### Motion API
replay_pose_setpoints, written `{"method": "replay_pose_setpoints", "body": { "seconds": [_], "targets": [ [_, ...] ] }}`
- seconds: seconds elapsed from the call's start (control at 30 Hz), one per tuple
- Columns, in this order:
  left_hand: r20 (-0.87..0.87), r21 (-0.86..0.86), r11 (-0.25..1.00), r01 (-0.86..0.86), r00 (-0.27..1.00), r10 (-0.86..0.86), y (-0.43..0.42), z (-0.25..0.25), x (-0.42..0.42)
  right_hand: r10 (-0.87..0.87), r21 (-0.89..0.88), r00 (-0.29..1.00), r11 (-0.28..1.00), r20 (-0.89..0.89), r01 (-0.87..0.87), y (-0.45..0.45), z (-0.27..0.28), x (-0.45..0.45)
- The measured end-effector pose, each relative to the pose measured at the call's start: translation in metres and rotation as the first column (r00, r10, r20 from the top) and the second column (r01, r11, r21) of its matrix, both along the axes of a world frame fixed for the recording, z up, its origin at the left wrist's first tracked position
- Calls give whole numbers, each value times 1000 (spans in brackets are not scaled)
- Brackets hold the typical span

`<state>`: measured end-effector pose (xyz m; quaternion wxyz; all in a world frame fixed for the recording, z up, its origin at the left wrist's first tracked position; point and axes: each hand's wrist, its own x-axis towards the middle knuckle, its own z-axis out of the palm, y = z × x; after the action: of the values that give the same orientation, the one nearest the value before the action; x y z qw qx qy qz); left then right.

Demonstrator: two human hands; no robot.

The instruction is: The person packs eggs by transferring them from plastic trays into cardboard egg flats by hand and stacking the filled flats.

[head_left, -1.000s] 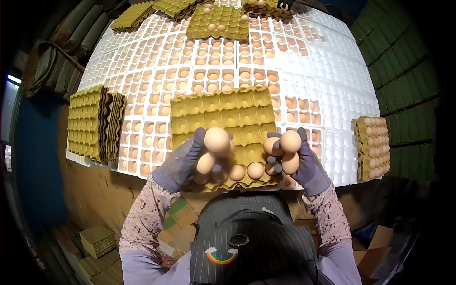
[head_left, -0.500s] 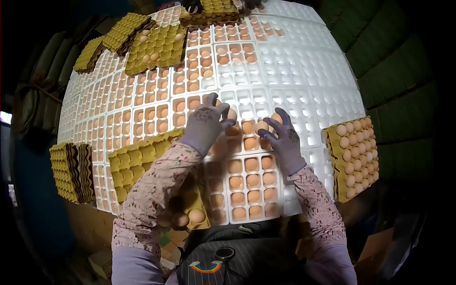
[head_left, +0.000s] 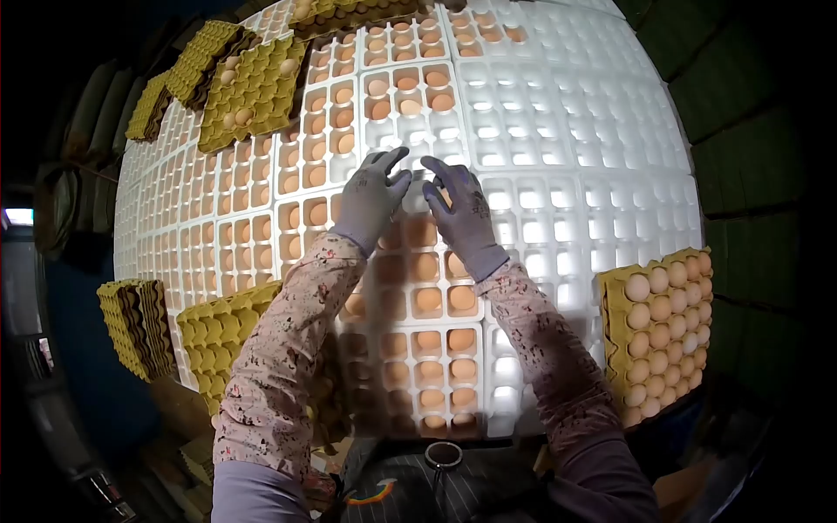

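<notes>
Both hands wear grey-purple gloves and hover over the white foam egg trays (head_left: 514, 74). My left hand (head_left: 368, 199) has its fingers stretched forward and its thumb apart, with no egg visible in it. Close beside it, my right hand (head_left: 464, 209) is open too, its fingers spread and slightly bent over the far row of the tray. Brown eggs (head_left: 427, 301) sit in the cells below and nearer to me. What lies directly under the palms and fingers is partly hidden.
At the right stands a yellow pulp tray stack (head_left: 615, 340) topped with eggs. A pulp tray (head_left: 261, 78) with a few eggs lies at the far left. More pulp trays (head_left: 222, 327) rest by my left forearm, and another stack (head_left: 139, 327) stands at the left edge.
Both hands have moved forward and closer together. The eggs seen at their fingers earlier no longer show there. The view has shifted, and more cells near me show eggs.
</notes>
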<state>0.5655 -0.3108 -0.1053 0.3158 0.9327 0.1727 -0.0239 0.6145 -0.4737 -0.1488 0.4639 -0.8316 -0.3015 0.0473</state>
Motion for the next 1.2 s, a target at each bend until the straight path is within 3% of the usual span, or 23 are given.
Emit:
{"method": "replay_pose_setpoints", "body": {
  "seconds": [0.03, 0.13, 0.17, 0.3, 0.37, 0.43, 0.5, 0.57, 0.6, 0.63, 0.7, 0.77, 0.83, 0.87, 0.9, 0.93, 0.97, 1.0, 1.03, 1.07, 1.1, 1.13, 1.2],
  "targets": [
    [194, -299, 954, -33, 976, 94, -3, -18, 7, -30, 42, 997, 999, 66, 28, 4, -11, 8],
    [222, -108, 994, 25, 975, -1, -3, -56, 16, -2, 126, 999, 992, -54, 9, 3, -30, 14],
    [206, -13, 999, 33, 978, -30, -5, -44, 13, 27, 197, 994, 980, -101, -6, 1, -25, 12],
    [220, -262, 962, 72, 975, -13, 22, 50, -49, -53, 371, 958, 915, -284, 160, -39, 14, -15],
    [212, -199, 976, 90, 976, -47, 50, 97, -109, -12, 449, 916, 869, -402, 209, -56, 37, -44],
    [216, -278, 960, 14, 975, 48, 79, 128, -187, 69, 485, 889, 855, -454, 181, -67, 59, -85],
    [173, -209, 974, -89, 977, 126, 105, 151, -274, 55, 307, 847, 943, -528, 130, -61, 115, -154],
    [126, -159, 976, -150, 977, 171, 132, 150, -364, 238, 233, 811, 964, -534, -129, -50, 137, -222],
    [71, -220, 952, -212, 970, 233, 145, 143, -412, 423, 134, 888, 905, -178, -404, -43, 129, -252],
    [12, -280, 921, -270, 958, 285, 151, 134, -455, 571, 142, 817, 818, -81, -558, -27, 128, -277],
    [40, 5, 995, -95, 995, 94, 153, 126, -512, 543, 58, 839, 837, 38, -544, -9, 131, -322],
    [-49, 174, 979, 109, 994, -102, 149, 120, -539, 554, -300, 808, 820, 202, -487, 5, 124, -347],
    [3, 201, 968, 149, 988, -152, 149, 99, -552, 489, -308, 865, 844, 107, -439, 3, 137, -355],
    [43, 224, 963, 150, 986, -163, 150, 94, -552, 333, -51, 927, 937, -173, -346, 1, 145, -361],
    [83, 247, 958, 145, 982, -170, 151, 89, -553, 217, 171, 860, 973, -461, -153, 0, 153, -365],
    [109, 200, 965, 171, 975, -196, 153, 91, -553, 228, 306, 794, 950, -563, -56, 1, 163, -361],
    [125, 194, 964, 182, 970, -208, 154, 90, -556, 320, 302, 858, 931, -401, -206, 1, 160, -349],
    [237, -60, 998, 22, 972, -7, 153, 89, -561, 324, 121, 873, 946, -365, -301, 1, 165, -351],
    [287, -324, 939, -113, 934, 211, 154, 88, -562, 334, -68, 883, 925, -331, -375, 12, 178, -355],
    [358, -496, 860, -123, 873, 331, 158, 94, -558, 322, -73, 890, 929, -323, -362, 19, 173, -361],
    [277, -785, 612, -94, 830, 483, 159, 97, -552, 413, -369, 905, 830, -99, -419, 27, 159, -367],
    [247, -653, 749, -111, 904, 350, 171, 91, -550, 538, -643, 838, 674, 90, -364, 33, 151, -373],
    [143, -237, 971, 14, 990, 21, 153, 116, -523, 451, -604, 892, 703, -28, -375, 39, 164, -372]
  ]
}}
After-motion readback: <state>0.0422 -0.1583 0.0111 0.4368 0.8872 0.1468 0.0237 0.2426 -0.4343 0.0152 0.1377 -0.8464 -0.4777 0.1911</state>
